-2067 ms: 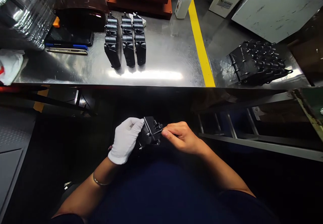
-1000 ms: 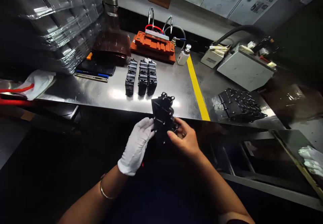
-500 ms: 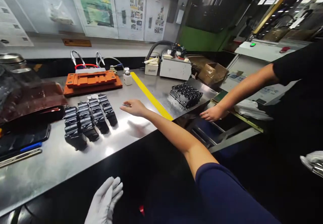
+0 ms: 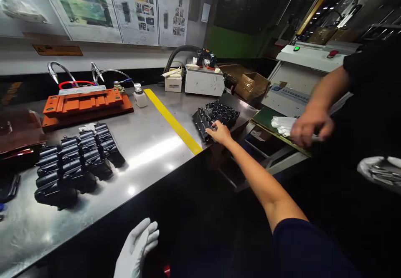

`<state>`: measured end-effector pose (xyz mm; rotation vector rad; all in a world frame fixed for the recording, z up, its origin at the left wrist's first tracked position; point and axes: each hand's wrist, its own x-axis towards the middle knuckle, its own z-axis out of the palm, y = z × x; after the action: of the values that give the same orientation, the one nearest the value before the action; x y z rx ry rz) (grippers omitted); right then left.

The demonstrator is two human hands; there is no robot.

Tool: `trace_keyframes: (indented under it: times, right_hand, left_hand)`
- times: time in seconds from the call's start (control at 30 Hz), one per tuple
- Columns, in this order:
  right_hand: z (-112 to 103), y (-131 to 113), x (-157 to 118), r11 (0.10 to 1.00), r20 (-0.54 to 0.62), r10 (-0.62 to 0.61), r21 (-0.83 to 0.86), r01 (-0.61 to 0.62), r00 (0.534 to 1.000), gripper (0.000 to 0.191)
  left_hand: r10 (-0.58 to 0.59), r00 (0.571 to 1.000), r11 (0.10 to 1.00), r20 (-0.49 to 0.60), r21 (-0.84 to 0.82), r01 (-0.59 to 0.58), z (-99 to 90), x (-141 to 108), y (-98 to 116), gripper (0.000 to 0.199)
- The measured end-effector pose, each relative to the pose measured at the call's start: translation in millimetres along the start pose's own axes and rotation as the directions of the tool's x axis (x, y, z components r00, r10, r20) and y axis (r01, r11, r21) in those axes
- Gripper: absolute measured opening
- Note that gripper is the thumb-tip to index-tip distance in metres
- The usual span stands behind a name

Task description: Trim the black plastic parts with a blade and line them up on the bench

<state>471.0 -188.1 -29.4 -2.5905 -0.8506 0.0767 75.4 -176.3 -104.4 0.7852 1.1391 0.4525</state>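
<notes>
My right hand (image 4: 221,133), bare, has its thumb and fingers closed on the near end of a black moulded part (image 4: 201,122). That part is at the left side of a cluster of similar black parts (image 4: 224,111) on the metal bench (image 4: 150,127). Low in front of the bench edge, my left hand (image 4: 136,244) wears a white glove. Its fingers are stretched out and it holds nothing. Several black ribbed parts (image 4: 79,156) stand in a row on the left of the bench.
Yellow tape (image 4: 172,121) crosses the bench. Behind it are an orange fixture (image 4: 86,102), a small white bottle (image 4: 139,95) and a white box-shaped device (image 4: 204,80). A co-worker's hand (image 4: 311,125) is at the right, by a green-topped stand (image 4: 266,119) with white cloth (image 4: 282,124).
My right hand has gone from the left row to the right cluster and taken hold of a part there. The view has turned right. The co-worker's hand has moved away from the bench.
</notes>
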Motion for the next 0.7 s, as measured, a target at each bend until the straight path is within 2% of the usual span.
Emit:
trace_keyframes:
  times: [0.1, 0.13, 0.2, 0.23, 0.3, 0.37, 0.4, 0.43, 0.5, 0.57, 0.7]
  right_hand:
    - [25.8, -23.0, -56.9, 0.986, 0.124, -0.125, 0.123, 0.109, 0.984, 0.034]
    - [34.9, -31.3, -80.2, 0.971, 0.173, -0.183, 0.186, 0.151, 0.968, 0.034]
    - [50.2, -47.2, -127.0, 0.889, 0.279, -0.324, 0.416, 0.191, 0.904, 0.035]
    - [55.1, -54.2, -147.5, 0.855, 0.323, -0.383, 0.479, 0.199, 0.866, 0.036]
    - [58.7, -65.8, -176.1, 0.793, 0.433, -0.528, 0.559, 0.242, 0.731, 0.036]
    - [57.0, -75.3, -184.3, 0.734, 0.480, -0.650, 0.599, 0.321, 0.590, 0.035]
    - [55.9, -79.9, -181.6, 0.708, 0.467, -0.688, 0.599, 0.374, 0.555, 0.033]
    - [55.4, -84.9, -176.0, 0.697, 0.430, -0.703, 0.576, 0.428, 0.566, 0.030]
    - [57.6, -95.6, -161.7, 0.707, 0.354, -0.700, 0.465, 0.533, 0.620, 0.023]
    - [64.1, -105.7, -150.8, 0.696, 0.285, -0.717, 0.354, 0.625, 0.637, 0.021]
    - [81.8, -117.5, -147.3, 0.569, 0.114, -0.820, 0.272, 0.776, 0.561, 0.017]
  left_hand:
    - [0.040, 0.999, 0.998, 0.026, 0.051, -0.041, 19.9, -4.7, 14.1, 0.059]
    - [0.082, 0.996, 0.994, 0.029, 0.074, -0.084, 24.6, -4.8, 17.4, 0.059]
    - [0.210, 0.977, 0.968, 0.038, 0.131, -0.214, 31.1, -4.2, 22.3, 0.063]
    - [0.245, 0.969, 0.955, 0.022, 0.169, -0.245, 32.6, -3.9, 24.1, 0.065]
    - [0.330, 0.944, 0.912, -0.008, 0.259, -0.317, 31.4, -4.0, 27.1, 0.057]
    - [0.407, 0.907, 0.890, -0.108, 0.273, -0.366, 23.9, -6.2, 29.1, 0.045]
    - [0.402, 0.908, 0.895, -0.122, 0.261, -0.362, 18.3, -8.4, 29.3, 0.042]
    - [0.375, 0.918, 0.911, -0.125, 0.232, -0.341, 12.0, -11.4, 28.8, 0.042]
    - [0.291, 0.952, 0.948, -0.093, 0.165, -0.274, -0.4, -18.4, 25.2, 0.046]
    - [0.253, 0.964, 0.964, -0.085, 0.108, -0.244, -10.0, -24.9, 19.3, 0.048]
    - [0.264, 0.959, 0.964, -0.104, 0.059, -0.259, -17.8, -30.4, 9.8, 0.045]
